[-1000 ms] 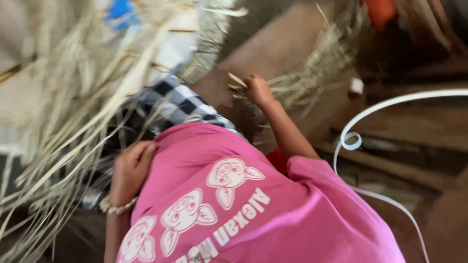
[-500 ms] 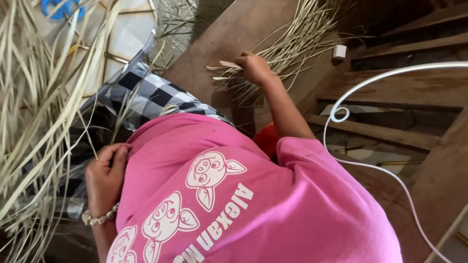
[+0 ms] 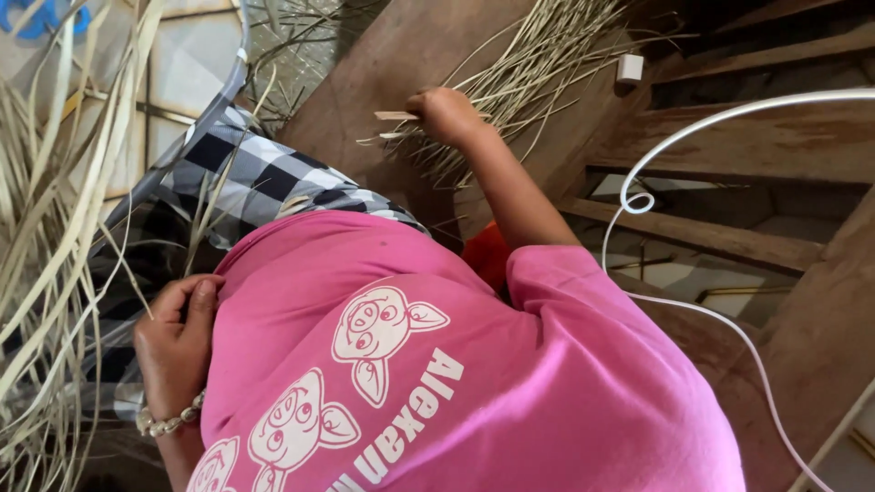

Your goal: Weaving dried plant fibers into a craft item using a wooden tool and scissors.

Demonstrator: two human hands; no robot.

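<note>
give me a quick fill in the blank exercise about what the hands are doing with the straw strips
1. The right hand reaches out into a bundle of pale strips lying on the ____ wooden surface.
2. The left hand rests against the ____ shirt.
3. A bracelet of pale ____ circles the left wrist.
4. The cloth over the lap is black and white ____.

Missing words: brown; pink; beads; checked
</note>
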